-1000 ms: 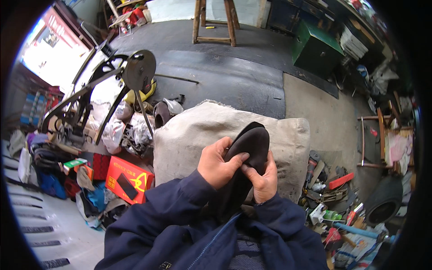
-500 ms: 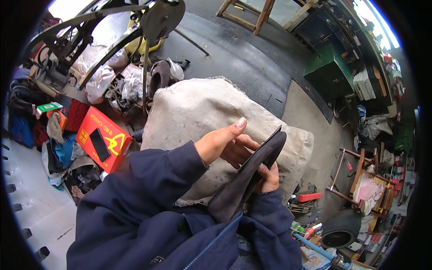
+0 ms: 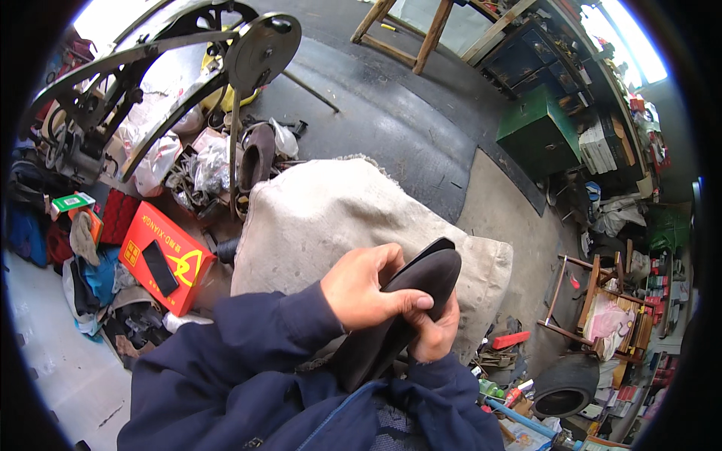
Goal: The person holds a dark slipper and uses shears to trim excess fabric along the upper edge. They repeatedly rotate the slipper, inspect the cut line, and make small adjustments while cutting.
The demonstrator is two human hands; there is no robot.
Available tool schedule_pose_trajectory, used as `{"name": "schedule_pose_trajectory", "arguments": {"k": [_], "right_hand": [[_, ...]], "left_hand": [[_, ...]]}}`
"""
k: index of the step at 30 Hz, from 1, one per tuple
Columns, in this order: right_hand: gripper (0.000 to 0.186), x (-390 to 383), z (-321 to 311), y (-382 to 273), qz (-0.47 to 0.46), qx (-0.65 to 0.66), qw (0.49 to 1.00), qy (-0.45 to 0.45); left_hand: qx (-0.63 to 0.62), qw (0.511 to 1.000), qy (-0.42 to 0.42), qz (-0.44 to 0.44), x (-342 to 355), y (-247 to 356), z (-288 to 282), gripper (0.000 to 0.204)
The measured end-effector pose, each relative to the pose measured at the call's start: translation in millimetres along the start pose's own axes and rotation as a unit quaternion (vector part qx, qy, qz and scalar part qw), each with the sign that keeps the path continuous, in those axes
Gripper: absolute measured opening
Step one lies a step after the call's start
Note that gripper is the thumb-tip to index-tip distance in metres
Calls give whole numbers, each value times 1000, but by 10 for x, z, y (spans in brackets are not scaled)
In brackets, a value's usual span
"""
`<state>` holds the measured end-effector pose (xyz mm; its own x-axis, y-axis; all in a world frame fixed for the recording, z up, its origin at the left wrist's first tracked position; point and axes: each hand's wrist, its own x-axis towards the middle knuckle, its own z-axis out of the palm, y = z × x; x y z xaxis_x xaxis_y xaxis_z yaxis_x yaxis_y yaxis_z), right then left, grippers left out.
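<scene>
A black shoe point(image 3: 430, 276) slants across my lap, its rounded toe pointing up and away to the right and its other end close to my jacket. My left hand point(image 3: 362, 289) grips it from the left, thumb lying over the upper and fingers hidden behind. From the right, my right hand point(image 3: 438, 332) is closed round the shoe's side, with its thumb near the left thumb. At the toe a thin dark layer shows along the far edge; whether it is the sole I cannot tell. A pale cloth point(image 3: 316, 218) covers my lap beneath the shoe.
On the left, a dark phone point(image 3: 160, 268) lies on a red box point(image 3: 143, 233) among bags and rags. A metal machine with a wheel point(image 3: 263, 52) rises at upper left. To the right are a green chest point(image 3: 538, 128), a wooden folding chair point(image 3: 590, 304) and a black tyre point(image 3: 568, 385).
My left hand has gone from spread fingers beside the shoe to gripping it, thumb on top. The shoe's toe has come lower and nearer to me. My view has shifted slightly.
</scene>
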<state>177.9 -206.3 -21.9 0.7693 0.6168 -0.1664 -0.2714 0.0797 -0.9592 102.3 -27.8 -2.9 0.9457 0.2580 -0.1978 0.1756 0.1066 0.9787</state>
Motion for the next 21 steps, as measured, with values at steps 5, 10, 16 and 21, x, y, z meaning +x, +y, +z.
{"name": "schedule_pose_trajectory", "arguments": {"k": [5, 10, 16, 21], "right_hand": [[56, -133, 173, -183, -55, -62, 997, -6], [55, -277, 253, -286, -84, -151, 985, 7], [58, -312, 289, -325, -149, -209, 966, -26], [70, -315, 229, -406, -152, -200, 965, -72]], "left_hand": [[-1, 997, 47, 59, -114, 95, 52, 45], [-150, 988, -46, 15, -236, 132, -21, 43], [-228, 971, -71, -4, -310, 31, -75, 44], [-265, 961, -76, -7, -329, -132, -102, 36]]}}
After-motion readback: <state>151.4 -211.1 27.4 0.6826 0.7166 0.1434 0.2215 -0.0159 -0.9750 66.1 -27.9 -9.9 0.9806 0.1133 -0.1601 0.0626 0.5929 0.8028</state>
